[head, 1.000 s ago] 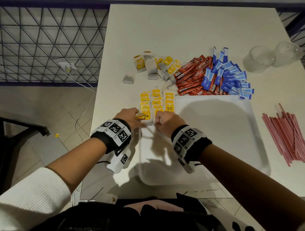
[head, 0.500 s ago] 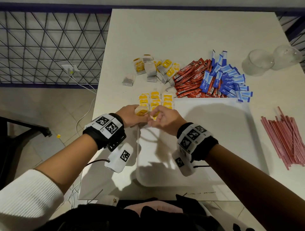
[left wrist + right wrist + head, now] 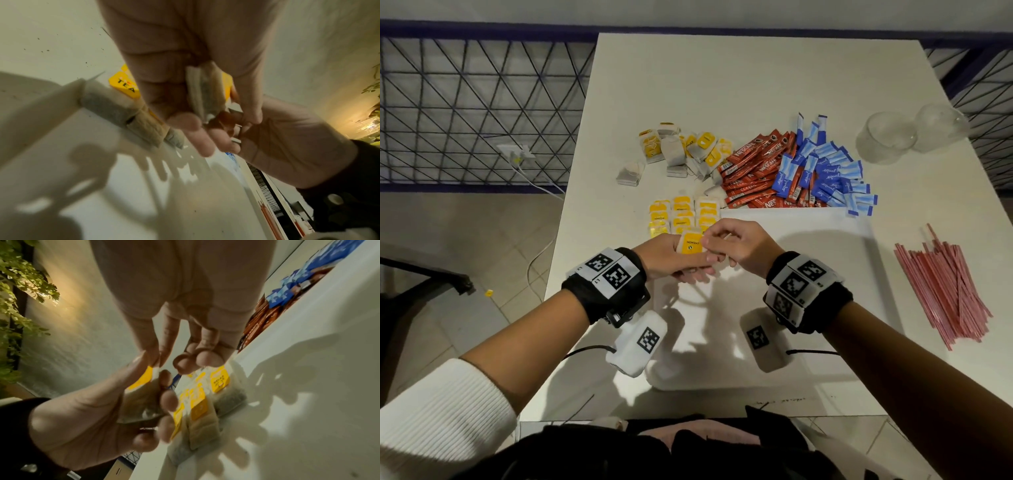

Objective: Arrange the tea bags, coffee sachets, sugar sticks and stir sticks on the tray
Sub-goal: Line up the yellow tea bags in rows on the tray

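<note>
Tea bag [image 3: 691,242] in left hand [image 3: 671,255] fingers [image 3: 697,270].

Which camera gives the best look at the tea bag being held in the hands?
The head view: the tea bag shows its yellow label clearly, gripped by the left hand with the right hand touching it. The left wrist view shows only its blurred edge; the right wrist view shows it blurred.

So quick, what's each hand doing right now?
Left hand: holds a tea bag.
Right hand: fingertips pinch that tea bag's edge.
</note>
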`<state>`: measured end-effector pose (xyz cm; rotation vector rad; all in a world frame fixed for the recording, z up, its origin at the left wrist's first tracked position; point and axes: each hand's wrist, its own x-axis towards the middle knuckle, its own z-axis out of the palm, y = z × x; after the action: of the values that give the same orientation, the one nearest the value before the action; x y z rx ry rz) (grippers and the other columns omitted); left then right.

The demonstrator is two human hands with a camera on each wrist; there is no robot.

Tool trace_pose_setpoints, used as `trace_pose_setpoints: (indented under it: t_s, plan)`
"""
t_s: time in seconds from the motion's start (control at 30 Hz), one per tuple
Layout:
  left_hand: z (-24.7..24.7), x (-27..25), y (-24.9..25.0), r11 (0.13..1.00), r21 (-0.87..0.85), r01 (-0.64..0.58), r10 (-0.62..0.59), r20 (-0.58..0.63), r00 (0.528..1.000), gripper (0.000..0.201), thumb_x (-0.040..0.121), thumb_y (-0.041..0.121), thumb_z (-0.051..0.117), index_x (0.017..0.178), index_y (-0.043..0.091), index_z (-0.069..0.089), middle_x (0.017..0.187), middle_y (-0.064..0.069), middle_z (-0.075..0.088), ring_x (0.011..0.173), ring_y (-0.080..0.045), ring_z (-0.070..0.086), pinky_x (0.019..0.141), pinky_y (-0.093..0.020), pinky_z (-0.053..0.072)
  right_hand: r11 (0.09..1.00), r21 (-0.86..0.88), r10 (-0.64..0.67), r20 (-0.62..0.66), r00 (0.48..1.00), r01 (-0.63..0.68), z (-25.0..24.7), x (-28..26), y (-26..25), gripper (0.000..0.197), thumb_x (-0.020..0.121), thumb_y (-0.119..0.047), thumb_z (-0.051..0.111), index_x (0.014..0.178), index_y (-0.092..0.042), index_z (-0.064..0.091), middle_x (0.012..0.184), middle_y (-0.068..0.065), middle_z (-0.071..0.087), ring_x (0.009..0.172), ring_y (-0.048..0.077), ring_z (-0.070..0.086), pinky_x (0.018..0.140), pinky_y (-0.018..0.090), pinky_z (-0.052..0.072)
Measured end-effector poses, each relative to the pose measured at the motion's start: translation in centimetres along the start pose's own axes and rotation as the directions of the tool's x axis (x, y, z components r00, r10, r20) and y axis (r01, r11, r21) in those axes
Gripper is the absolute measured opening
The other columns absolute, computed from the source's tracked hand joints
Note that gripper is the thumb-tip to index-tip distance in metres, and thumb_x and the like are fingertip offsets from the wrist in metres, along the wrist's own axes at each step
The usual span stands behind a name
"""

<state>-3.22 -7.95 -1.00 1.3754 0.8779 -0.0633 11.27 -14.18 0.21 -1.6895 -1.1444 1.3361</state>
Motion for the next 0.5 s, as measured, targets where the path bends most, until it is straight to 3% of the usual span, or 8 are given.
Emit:
trace_pose_setpoints:
  t_s: [0.1,0.17,0.27,0.33,0.4,0.5]
  plan:
    - [0.1,0.3,-0.6,1.0,-0.013,-0.021,0.019,-0.154,0.988,0.02,0.087,0.02,0.061,0.071,0.008,0.062,0.066,0.0,0.057,0.064,-0.012,0.05,0.067,-0.018,0.041,0.996,-0.085,0.036,-0.027,0.999,-0.038,-0.8,0.0,0.7,0.016,0.087,-0.011,0.06,0.073,-0.017,0.057,0.06,-0.004,0.05,0.042,-0.003,0.048,0.043,0.006,0.033]
    - [0.3,0.2,-1.1,0.998,0.046,-0.031,0.04,-0.192,0.981,0.027,0.087,0.023,0.06,0.07,0.002,0.054,0.068,-0.007,0.042,0.067,-0.016,0.039,0.067,-0.023,0.033,0.988,-0.133,0.074,-0.028,0.997,-0.077,-1.1,0.1,1.1,0.011,0.088,-0.014,0.059,0.077,-0.015,0.058,0.059,-0.003,0.05,0.048,0.002,0.047,0.042,0.006,0.032]
    - [0.5,0.2,-1.7,0.991,0.135,-0.01,0.044,-0.255,0.966,0.028,0.086,0.021,0.064,0.06,0.015,0.055,0.064,0.004,0.044,0.058,-0.005,0.041,0.064,-0.019,0.03,0.979,-0.175,0.104,-0.025,0.994,-0.107,-1.2,0.3,1.8,0.009,0.088,-0.017,0.059,0.079,-0.014,0.058,0.058,-0.001,0.05,0.055,0.009,0.045,0.049,0.011,0.038]
    - [0.6,0.2,-2.0,0.982,0.188,0.015,0.035,-0.257,0.966,0.021,0.085,0.022,0.066,0.065,0.019,0.06,0.066,0.008,0.049,0.053,0.003,0.045,0.062,-0.017,0.033,0.966,-0.231,0.107,-0.032,0.994,-0.112,-1.2,0.7,2.3,0.009,0.087,-0.019,0.06,0.08,-0.015,0.059,0.064,-0.001,0.054,0.063,0.014,0.049,0.066,0.025,0.045]
    - [0.7,0.2,-2.0,0.963,0.262,0.07,0.0,-0.257,0.967,0.012,0.086,0.024,0.065,0.077,0.015,0.064,0.067,0.008,0.052,0.058,0.001,0.046,0.059,-0.01,0.034,0.95,-0.282,0.128,-0.048,0.991,-0.136,-1.0,1.2,2.7,0.012,0.086,-0.022,0.06,0.075,-0.018,0.058,0.075,0.001,0.059,0.073,0.018,0.052,0.077,0.033,0.047]
    - [0.6,0.1,-1.9,0.917,0.375,0.137,-0.001,-0.342,0.94,0.011,0.085,0.023,0.065,0.094,0.017,0.068,0.078,0.01,0.057,0.071,-0.004,0.049,0.057,-0.003,0.035,0.923,-0.343,0.16,-0.073,0.984,-0.176,-0.7,2.1,2.9,0.022,0.087,-0.024,0.059,0.067,-0.028,0.052,0.081,0.001,0.061,0.077,0.019,0.053,0.079,0.034,0.048]
